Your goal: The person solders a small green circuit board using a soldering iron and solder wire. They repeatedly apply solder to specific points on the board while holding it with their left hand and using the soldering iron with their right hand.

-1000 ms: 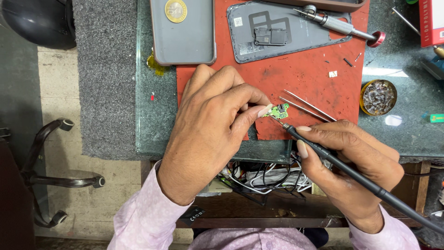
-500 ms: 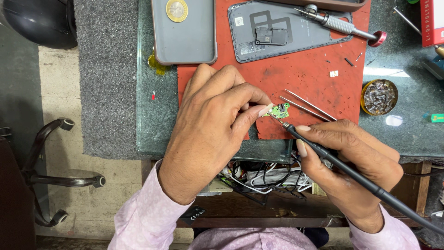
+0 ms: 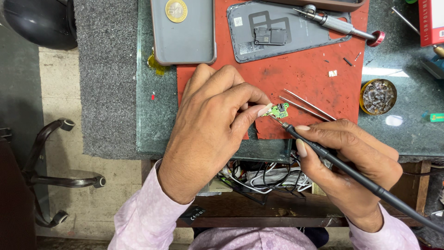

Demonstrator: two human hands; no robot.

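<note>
Your left hand pinches a small green circuit board over the red mat as your right hand grips the soldering iron, whose tip touching it could slip and burn your fingertips.

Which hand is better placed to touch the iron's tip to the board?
Right. The right hand holds the iron with its tip at the board; the left hand pinches the board.

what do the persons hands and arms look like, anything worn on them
Both hands are bare: no gloves, rings or watch show. The left hand and right hand each come out of a long pale pink sleeve reaching the wrist. The fingernails are fairly long and unpainted.
</note>
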